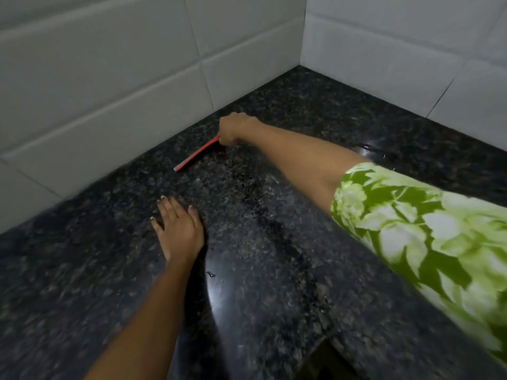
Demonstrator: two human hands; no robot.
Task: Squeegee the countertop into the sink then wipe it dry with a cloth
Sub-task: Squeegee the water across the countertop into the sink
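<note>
A dark speckled granite countertop (274,215) fills the view, with wet streaks and a few drops on it. My right hand (236,127) reaches far back near the wall and grips a red squeegee (196,154). Its blade lies on the counter, slanting down-left from my fist. My left hand (178,226) rests flat on the counter nearer to me, fingers spread, holding nothing. Neither a sink nor a cloth is in view.
White tiled walls (109,91) meet in a corner at the back right. The counter's front edge (323,341) shows a notch at the bottom. A green-and-white floral sleeve (425,229) covers my right upper arm.
</note>
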